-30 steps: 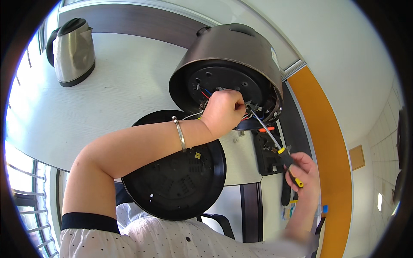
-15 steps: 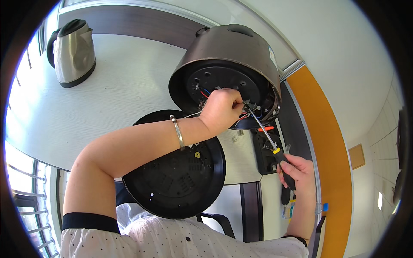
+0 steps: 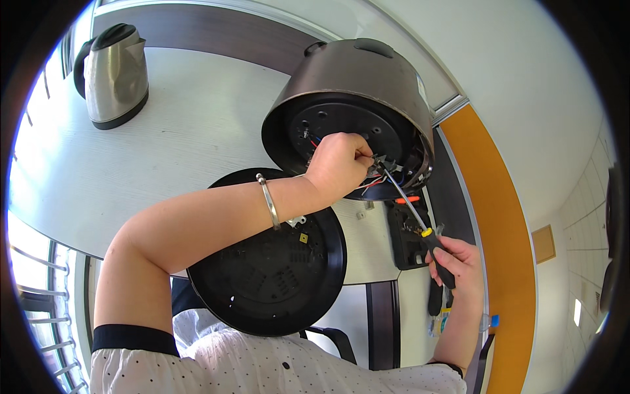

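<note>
A brown round cooker-like housing (image 3: pixel 357 75) lies on its side, its open underside facing me and showing a black inner disc (image 3: pixel 341 118) and red, white and blue wires (image 3: pixel 374 182). My left hand (image 3: pixel 341 164) reaches across into the opening. Its fingers are pinched near a small metal part beside the wires, and what they hold is too small to make out. My right hand (image 3: pixel 457 266) is closed round the black handle of a screwdriver (image 3: pixel 411 209) with a yellow collar. The screwdriver's tip meets the metal part close to my left fingertips.
Below my left forearm is a round black base cover (image 3: pixel 262 308) with small loose parts, one a yellow square (image 3: pixel 303 238). A black tool case (image 3: pixel 407 253) lies right of it. At the far left of the table (image 3: pixel 197 125) stands a steel kettle (image 3: pixel 117 75).
The whole view has shifted slightly. Both hands keep their places at the housing, and the screwdriver's tip stays at the metal part.
</note>
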`<act>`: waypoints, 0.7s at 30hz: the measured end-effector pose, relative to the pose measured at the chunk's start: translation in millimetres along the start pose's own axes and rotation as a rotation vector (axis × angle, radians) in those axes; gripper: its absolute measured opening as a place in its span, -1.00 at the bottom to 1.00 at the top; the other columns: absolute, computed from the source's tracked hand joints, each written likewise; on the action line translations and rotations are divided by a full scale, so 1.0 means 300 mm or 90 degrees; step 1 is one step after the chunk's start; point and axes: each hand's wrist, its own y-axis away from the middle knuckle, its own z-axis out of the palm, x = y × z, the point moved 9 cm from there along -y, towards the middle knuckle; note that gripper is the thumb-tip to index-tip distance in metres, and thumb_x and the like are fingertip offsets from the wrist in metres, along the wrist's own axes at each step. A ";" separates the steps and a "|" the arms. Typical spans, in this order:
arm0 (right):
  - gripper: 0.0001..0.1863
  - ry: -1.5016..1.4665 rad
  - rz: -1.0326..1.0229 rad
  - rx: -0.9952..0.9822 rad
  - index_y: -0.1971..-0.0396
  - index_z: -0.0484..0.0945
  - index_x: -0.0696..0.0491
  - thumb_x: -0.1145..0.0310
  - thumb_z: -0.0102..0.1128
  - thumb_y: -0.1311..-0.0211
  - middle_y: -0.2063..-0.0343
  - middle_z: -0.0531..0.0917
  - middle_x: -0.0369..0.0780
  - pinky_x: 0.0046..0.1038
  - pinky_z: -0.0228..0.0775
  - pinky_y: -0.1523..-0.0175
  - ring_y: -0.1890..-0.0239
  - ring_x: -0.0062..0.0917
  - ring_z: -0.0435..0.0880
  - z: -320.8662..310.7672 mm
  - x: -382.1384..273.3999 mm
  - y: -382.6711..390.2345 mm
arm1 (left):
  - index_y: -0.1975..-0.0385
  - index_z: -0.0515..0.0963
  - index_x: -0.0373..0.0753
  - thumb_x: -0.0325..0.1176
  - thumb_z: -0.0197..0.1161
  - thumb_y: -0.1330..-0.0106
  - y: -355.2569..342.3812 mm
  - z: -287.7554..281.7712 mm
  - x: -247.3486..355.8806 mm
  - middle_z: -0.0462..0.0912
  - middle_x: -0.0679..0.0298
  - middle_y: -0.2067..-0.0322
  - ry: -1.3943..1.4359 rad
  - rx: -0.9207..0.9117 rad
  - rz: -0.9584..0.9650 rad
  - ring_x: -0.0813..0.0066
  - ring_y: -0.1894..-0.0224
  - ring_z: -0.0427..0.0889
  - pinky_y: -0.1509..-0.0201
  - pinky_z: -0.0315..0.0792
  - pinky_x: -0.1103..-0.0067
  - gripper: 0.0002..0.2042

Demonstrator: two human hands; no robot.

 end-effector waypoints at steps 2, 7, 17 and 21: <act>-0.74 -0.001 -0.004 -0.005 0.17 0.57 0.29 0.52 0.19 -0.12 0.54 0.61 -0.18 -0.63 0.25 0.63 0.65 -0.61 0.52 -0.003 0.003 -0.004 | 0.41 0.56 -0.45 -0.56 0.23 -0.14 -0.001 0.001 -0.004 0.61 0.16 0.57 0.006 0.001 -0.004 0.55 0.61 0.59 0.53 0.44 0.64 -0.92; -0.72 0.008 -0.006 -0.010 0.15 0.56 0.29 0.52 0.19 -0.11 0.54 0.62 -0.17 -0.63 0.26 0.63 0.64 -0.61 0.53 -0.012 0.007 -0.015 | 0.41 0.55 -0.45 -0.57 0.21 -0.15 0.005 0.000 0.006 0.61 0.16 0.54 -0.010 0.002 0.028 0.53 0.60 0.59 0.52 0.44 0.63 -0.93; -0.68 0.010 0.018 -0.001 0.12 0.53 0.31 0.55 0.18 -0.07 0.52 0.62 -0.13 -0.62 0.28 0.60 0.61 -0.56 0.55 -0.051 0.037 -0.038 | 0.45 0.57 -0.40 -0.55 0.24 -0.08 0.009 -0.006 0.027 0.57 0.07 0.47 -0.054 0.016 0.087 0.27 0.45 0.59 0.36 0.44 0.49 -0.93; -0.66 0.020 0.015 -0.036 0.13 0.53 0.31 0.52 0.20 -0.05 0.47 0.62 -0.11 -0.58 0.31 0.58 0.60 -0.52 0.55 -0.053 0.041 -0.059 | 0.48 0.57 -0.39 -0.57 0.17 -0.05 0.003 -0.024 0.024 0.58 0.04 0.47 -0.050 0.030 0.091 0.19 0.40 0.59 0.32 0.44 0.43 -0.93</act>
